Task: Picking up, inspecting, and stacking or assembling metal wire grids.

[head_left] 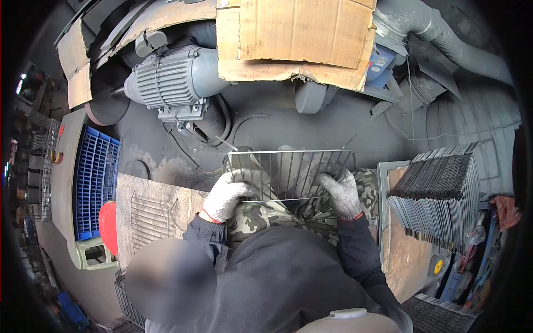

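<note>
A metal wire rack (288, 151) of thin parallel bars is held up in front of my lap, over my camouflage trousers. My left hand (229, 191), in a grey-white work glove, is closed on its left end. My right hand (340, 191), gloved alike with dark, soiled fingers, grips its right end. Two short wire ends stick out from the rack's far corners. To my left another wire rack (150, 219) lies on a stained board (186, 195). At my right a tall stack of similar racks (436, 191) stands on a wooden board (408, 261).
Ahead stands a grey electric motor (166, 80) with a dark round wheel (105, 100) on its left. Cardboard (305, 33) hangs over the machine, and a ribbed duct (458, 44) runs at the far right. A blue plastic crate (95, 183) and red disc (108, 227) are at left.
</note>
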Tool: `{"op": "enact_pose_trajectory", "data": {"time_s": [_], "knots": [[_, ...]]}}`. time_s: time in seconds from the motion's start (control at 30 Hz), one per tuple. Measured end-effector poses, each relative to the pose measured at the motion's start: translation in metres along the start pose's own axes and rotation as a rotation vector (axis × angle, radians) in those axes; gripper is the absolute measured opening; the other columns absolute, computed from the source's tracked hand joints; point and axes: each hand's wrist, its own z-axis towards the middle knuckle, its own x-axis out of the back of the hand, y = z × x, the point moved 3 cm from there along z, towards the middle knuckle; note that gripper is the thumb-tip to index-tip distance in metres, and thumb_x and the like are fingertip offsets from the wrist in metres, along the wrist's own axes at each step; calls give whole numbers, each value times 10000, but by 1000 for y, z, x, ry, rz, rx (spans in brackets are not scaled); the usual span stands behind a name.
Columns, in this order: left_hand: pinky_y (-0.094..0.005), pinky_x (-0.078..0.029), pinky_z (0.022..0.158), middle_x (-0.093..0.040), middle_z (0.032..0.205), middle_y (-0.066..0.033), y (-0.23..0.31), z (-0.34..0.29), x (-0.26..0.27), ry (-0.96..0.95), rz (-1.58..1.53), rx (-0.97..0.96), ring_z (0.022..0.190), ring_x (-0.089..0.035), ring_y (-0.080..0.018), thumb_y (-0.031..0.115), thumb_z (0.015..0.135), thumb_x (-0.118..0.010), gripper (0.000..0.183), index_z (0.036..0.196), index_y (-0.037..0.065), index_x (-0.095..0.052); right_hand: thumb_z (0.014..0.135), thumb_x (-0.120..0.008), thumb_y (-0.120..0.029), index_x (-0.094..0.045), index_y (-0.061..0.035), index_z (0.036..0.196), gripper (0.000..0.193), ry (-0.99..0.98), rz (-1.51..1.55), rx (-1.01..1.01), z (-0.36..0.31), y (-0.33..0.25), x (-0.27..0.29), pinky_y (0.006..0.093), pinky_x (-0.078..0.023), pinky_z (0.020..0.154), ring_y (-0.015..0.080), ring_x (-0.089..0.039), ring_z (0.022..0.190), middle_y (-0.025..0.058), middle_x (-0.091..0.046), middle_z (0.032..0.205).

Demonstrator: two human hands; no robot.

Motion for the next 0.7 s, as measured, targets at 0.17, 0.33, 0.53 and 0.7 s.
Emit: {"op": "enact_pose_trajectory", "data": {"time_s": [0.17,0.33,0.53,0.7], "knots": [[-330,-608,875,-732,1220,-142,-12,36,-15,34,-45,-49,996,-743,-205,176,1011,-741,429,1355,-45,-610,999,-737,-55,-720,-9,1181,188,140,49,-88,24,22,23,314,-594,775,137,-703,869,55,-764,1054],[-279,-591,617,-756,922,-77,-53,93,-20,183,134,-115,704,-716,-141,157,1019,-764,188,1124,27,-677,995,-760,-104,-726,6,1156,198,238,-3,-172,34,42,64,316,-593,740,145,-708,827,59,-763,1010],[-315,-554,917,-743,1098,-44,-69,155,-56,86,30,-70,993,-667,-123,140,977,-809,366,1288,-3,-678,978,-781,-142,-698,80,1165,301,358,59,-160,42,30,107,347,-598,785,204,-729,898,133,-761,1070],[-298,-574,744,-741,1053,-45,-64,174,-64,148,41,16,822,-679,-121,135,982,-803,335,1276,32,-682,961,-796,-174,-680,90,1165,353,403,-21,-216,65,20,123,372,-612,809,236,-747,915,154,-763,1081]]}}
